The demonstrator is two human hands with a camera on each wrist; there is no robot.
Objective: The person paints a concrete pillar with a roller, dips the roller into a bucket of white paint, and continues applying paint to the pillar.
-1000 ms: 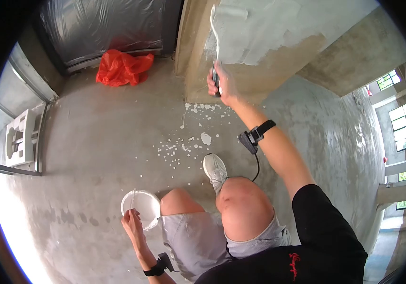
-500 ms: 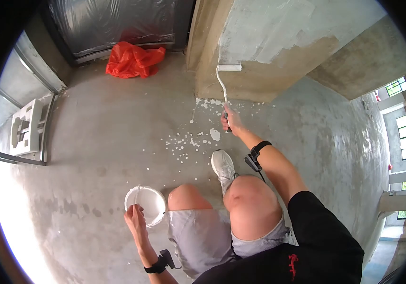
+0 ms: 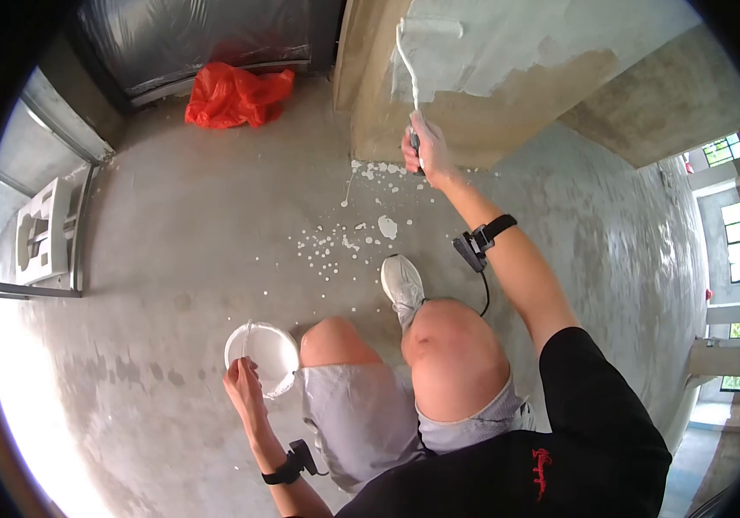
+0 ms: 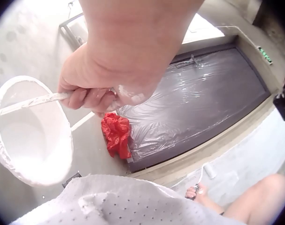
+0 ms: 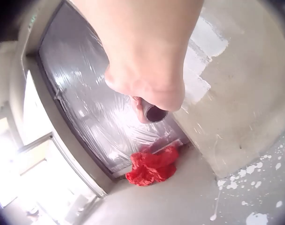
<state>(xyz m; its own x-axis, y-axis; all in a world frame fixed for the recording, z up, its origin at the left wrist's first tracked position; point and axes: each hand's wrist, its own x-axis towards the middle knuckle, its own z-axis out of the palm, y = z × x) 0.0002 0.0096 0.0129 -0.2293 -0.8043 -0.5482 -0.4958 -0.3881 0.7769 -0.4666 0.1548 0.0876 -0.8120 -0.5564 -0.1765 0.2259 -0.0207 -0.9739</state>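
My right hand (image 3: 433,154) grips the dark handle of a paint roller (image 3: 409,67). The white roller sleeve (image 3: 436,28) lies against the painted part of the wall (image 3: 508,34), above a bare brownish strip. In the right wrist view the hand hides most of the roller; only the round end of its handle (image 5: 156,114) shows. Low at the left, my left hand (image 3: 246,390) holds the paint-coated bail handle (image 4: 32,104) of a white bucket (image 4: 2,149). The bucket hangs beside the left knee, its opening facing up, white inside. White smears mark the left hand (image 4: 98,79).
White paint spots (image 3: 327,250) dot the concrete floor (image 3: 189,207) ahead of the shoe (image 3: 401,285). A red plastic bag (image 3: 236,95) lies by the plastic-covered door (image 3: 215,39). A white slotted block (image 3: 42,233) stands at the left beside a metal frame.
The roller went down to the lower edge of the paint and then back up the wall, my right arm bending and stretching out again. The left hand still holds the bucket.
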